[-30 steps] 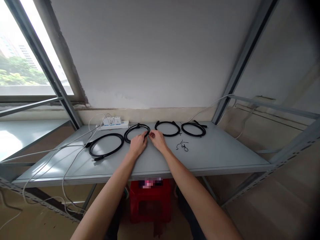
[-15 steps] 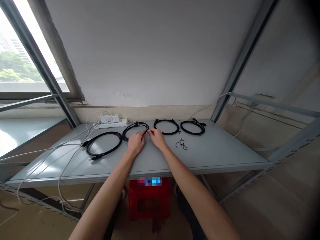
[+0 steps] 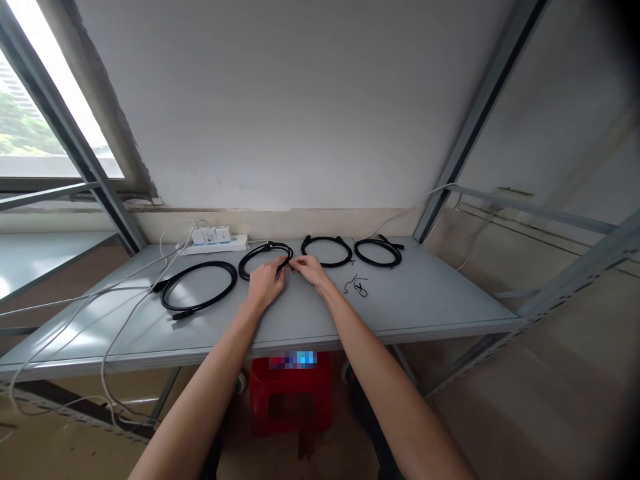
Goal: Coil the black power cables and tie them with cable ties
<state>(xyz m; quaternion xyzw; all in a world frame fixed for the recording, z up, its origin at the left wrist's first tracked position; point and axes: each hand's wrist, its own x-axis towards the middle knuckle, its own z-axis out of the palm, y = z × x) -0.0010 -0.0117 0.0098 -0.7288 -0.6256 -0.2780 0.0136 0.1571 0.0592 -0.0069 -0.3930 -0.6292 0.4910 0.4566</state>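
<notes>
The head camera shows 4 black cables, each wound into a ring and lying flat in a row along the far side of a grey table [image 3: 425, 293]. From left to right they are the big cable [image 3: 200, 264], which is the widest ring and sits nearest of the 4, the held cable [image 3: 257, 251], the 3rd cable [image 3: 326, 238] and the 4th cable [image 3: 378, 265]. The rings lie just beside one another and do not overlap.

2 bare arms reach in from the near edge. The left hand [image 3: 265, 283] rests on the table at the near right part of the held cable, with its fingers closed on the ring there. The right hand [image 3: 310, 270] comes in from the right, between the held cable and the 3rd cable. Its fingers are drawn narrow and its fingertips [image 3: 293, 263] meet the same spot on the ring. That spot is too small to tell whether they grip the ring or only touch it.

Just right of the right hand lie some thin black ties [image 3: 356, 287], tangled so that I cannot count them. At the far left stands 1 white power strip [image 3: 235, 244] with 3 white plugs [image 3: 210, 235] in it. Several white cords [image 3: 125, 300] trail from it across the left of the table and off its edge. 1 red stool [image 3: 293, 400] stands under the table.
</notes>
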